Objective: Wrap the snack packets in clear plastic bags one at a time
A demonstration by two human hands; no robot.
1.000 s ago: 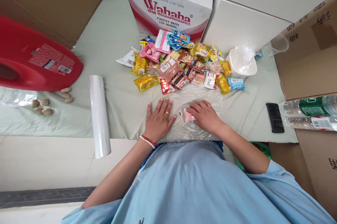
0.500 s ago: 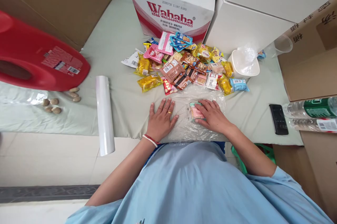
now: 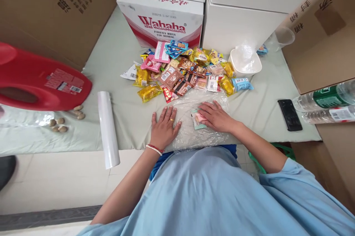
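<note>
My left hand (image 3: pixel 164 127) lies flat with spread fingers on the left edge of a clear plastic sheet (image 3: pixel 202 134) spread on the pale green table (image 3: pixel 124 117). A ring is on one finger, a bead bracelet on the wrist. My right hand (image 3: pixel 216 117) rests on the sheet with its fingers pressing a small pink and pale green snack packet (image 3: pixel 198 120). A pile of several colourful snack packets (image 3: pixel 188 71) lies just beyond the sheet.
A white roll (image 3: pixel 107 128) lies left of my hands, overhanging the table edge. A red jug (image 3: pixel 39 80) and several nuts (image 3: pixel 59 125) are far left. A Wahaha box (image 3: pixel 163 21), white bowl (image 3: pixel 245 64), black phone (image 3: pixel 290 114) and water bottles (image 3: pixel 327 104) surround the area.
My right hand has turned the small packet over on the sheet, its pale green side showing now. The camera view has tilted slightly. My left hand has stayed flat.
</note>
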